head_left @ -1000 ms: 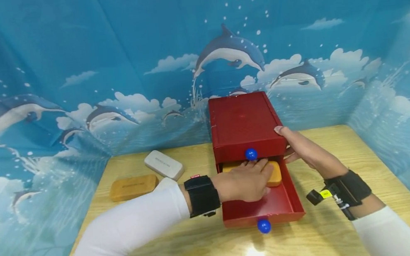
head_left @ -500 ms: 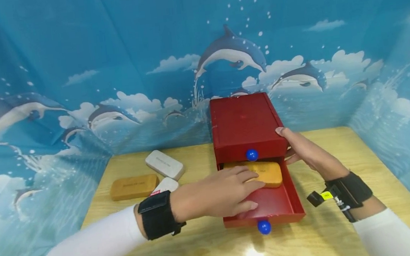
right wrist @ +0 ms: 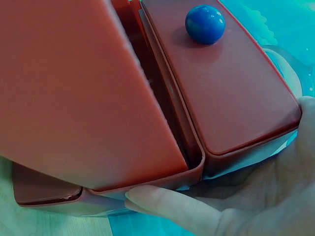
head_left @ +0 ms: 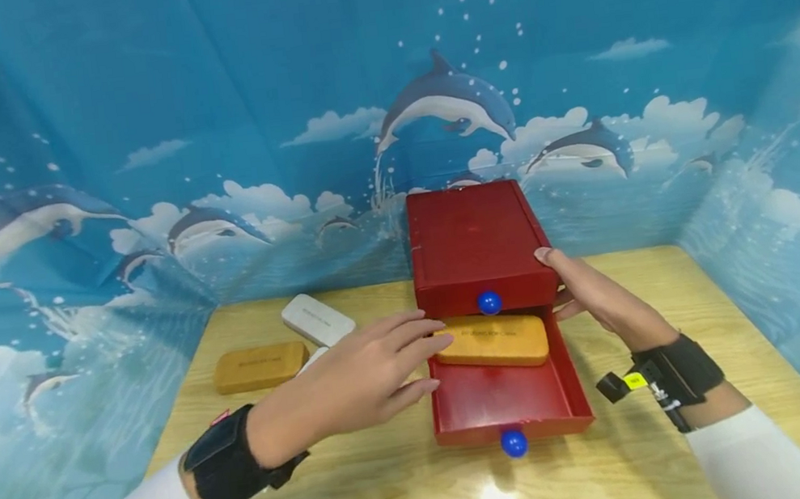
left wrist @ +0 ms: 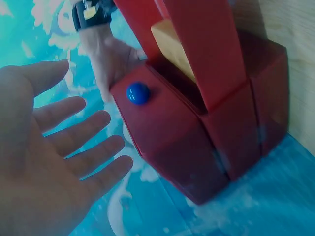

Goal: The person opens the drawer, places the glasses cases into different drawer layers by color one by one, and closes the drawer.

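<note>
A mustard-yellow glasses case [head_left: 493, 341] lies across the back part of a pulled-out red drawer [head_left: 504, 401], lettering facing up. The drawer belongs to a red drawer cabinet [head_left: 475, 233] with blue ball knobs. My left hand [head_left: 355, 380] is just left of the drawer, fingers extended and palm bare in the left wrist view. My right hand [head_left: 598, 294] holds the cabinet's right side, thumb over the top edge and fingers along the side wall. In the right wrist view one finger [right wrist: 162, 201] lies against the side beneath the drawer opening.
On the table's left are another yellow case [head_left: 260, 367] and a white case [head_left: 318, 320]. A second white case [head_left: 315, 358] is mostly hidden behind my left hand. A blue dolphin-print cloth [head_left: 285, 131] rises behind the wooden table [head_left: 655, 450].
My left hand has come off the yellow glasses case and moved left out of the drawer, uncovering the case. The right hand has stayed on the cabinet.
</note>
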{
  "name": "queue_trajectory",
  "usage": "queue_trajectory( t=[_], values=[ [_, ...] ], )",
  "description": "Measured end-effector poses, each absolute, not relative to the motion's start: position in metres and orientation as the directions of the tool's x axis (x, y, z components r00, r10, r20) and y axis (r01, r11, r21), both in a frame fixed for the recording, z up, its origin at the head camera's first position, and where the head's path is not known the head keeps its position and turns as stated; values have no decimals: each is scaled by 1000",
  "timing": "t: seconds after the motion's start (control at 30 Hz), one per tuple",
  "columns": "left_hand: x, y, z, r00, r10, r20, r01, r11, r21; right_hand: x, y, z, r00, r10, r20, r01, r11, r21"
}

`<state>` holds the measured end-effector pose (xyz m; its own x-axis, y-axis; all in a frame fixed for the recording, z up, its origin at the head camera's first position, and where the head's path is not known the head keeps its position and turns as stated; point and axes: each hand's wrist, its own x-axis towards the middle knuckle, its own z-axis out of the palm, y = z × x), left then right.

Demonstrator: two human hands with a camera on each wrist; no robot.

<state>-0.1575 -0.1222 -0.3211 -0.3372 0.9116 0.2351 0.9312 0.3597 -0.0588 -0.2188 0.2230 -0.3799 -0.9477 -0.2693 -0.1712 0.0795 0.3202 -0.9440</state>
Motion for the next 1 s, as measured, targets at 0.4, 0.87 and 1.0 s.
queue_trajectory(
  t=[0.4, 0.87, 1.0],
  values=[
    [-188, -195, -332, -553, 798, 238, 827, 560, 47, -219, 221, -378, -951, -263, -163, 72, 325, -943],
    [-231, -280, -363, -835, 550, 26, 549, 829, 111, -219, 223, -380, -950, -264, -165, 72, 329, -942],
    [-242, -307, -380, -872, 488, -32, 483, 870, 100, -219, 223, -381, -951, -263, -163, 70, 329, -942]
  ],
)
